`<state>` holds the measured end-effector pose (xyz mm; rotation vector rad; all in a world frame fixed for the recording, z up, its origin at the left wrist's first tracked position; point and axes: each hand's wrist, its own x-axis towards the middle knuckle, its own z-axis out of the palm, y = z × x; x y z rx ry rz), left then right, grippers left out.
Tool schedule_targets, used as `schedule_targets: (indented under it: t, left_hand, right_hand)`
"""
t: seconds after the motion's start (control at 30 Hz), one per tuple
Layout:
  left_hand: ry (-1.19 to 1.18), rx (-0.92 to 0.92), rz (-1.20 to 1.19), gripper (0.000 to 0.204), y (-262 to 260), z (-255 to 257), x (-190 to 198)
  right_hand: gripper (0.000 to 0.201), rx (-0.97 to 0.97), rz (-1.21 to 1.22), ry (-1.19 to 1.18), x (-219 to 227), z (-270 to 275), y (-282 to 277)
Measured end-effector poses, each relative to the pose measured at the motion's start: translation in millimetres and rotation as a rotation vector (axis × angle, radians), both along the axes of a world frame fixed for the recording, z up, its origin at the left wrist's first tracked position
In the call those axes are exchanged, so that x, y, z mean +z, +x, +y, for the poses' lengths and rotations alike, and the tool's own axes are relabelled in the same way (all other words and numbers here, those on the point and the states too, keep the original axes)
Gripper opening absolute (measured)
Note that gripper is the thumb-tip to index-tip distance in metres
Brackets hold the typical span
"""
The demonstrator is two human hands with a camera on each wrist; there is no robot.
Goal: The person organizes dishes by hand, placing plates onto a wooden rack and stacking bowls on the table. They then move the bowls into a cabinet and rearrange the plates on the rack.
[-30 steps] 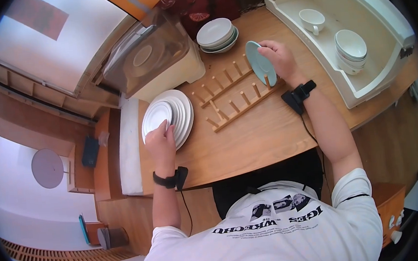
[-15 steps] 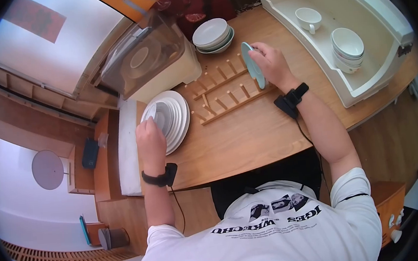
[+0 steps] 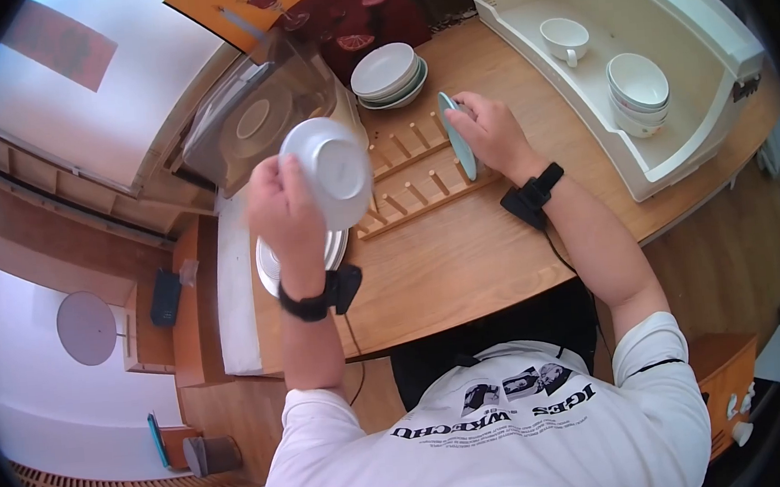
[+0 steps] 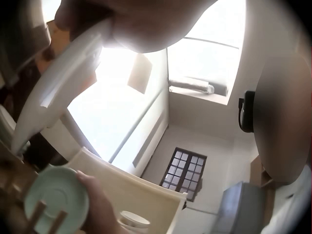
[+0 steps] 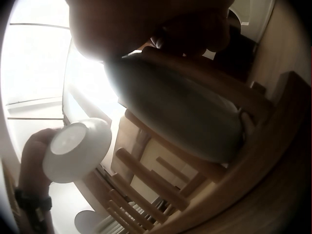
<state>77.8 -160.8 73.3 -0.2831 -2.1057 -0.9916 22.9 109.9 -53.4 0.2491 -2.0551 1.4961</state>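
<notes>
In the head view the left hand [image 3: 285,217] pinches a white plate [image 3: 341,176] by its edge, held up with its underside showing, above the stack of white plates [image 3: 266,264]. The right hand [image 3: 495,140] grips a light green plate [image 3: 458,137] by its upper edge; that plate stands upright at the right end of the wooden peg rack [image 3: 423,203]. From the right wrist, the green plate [image 5: 175,112] is seen between pegs of the rack. The left wrist view shows the white plate [image 4: 61,87] edge-on near the fingers.
Behind the rack stands a stack of bowls [image 3: 386,72]. A cream tray-like shelf [image 3: 582,128] at the right holds a white cup [image 3: 564,39] and stacked bowls [image 3: 638,87]. At the back left is a bin with a transparent lid [image 3: 261,116].
The left hand has lifted a white plate off the stack and moved it up and right. The green plate has turned more edge-on and sits among the end pegs, still in the right hand.
</notes>
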Motion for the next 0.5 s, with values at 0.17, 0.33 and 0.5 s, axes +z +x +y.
schedule_targets:
  t: [0.17, 0.33, 0.5]
  left_hand:
    - [0.071, -0.091, -0.077, 0.026, -32, 56, -18]
    - [0.068, -0.134, -0.097, 0.026, -50, 90, -37]
    - [-0.011, -0.105, -0.001, 0.026, -58, 99, -50]
  right_hand:
    - [0.041, 0.028, -0.023, -0.035, 5, 0, 4]
    - [0.041, 0.023, -0.032, -0.026, 5, -1, 4]
    - [0.041, 0.024, -0.012, -0.025, 3, -1, 2]
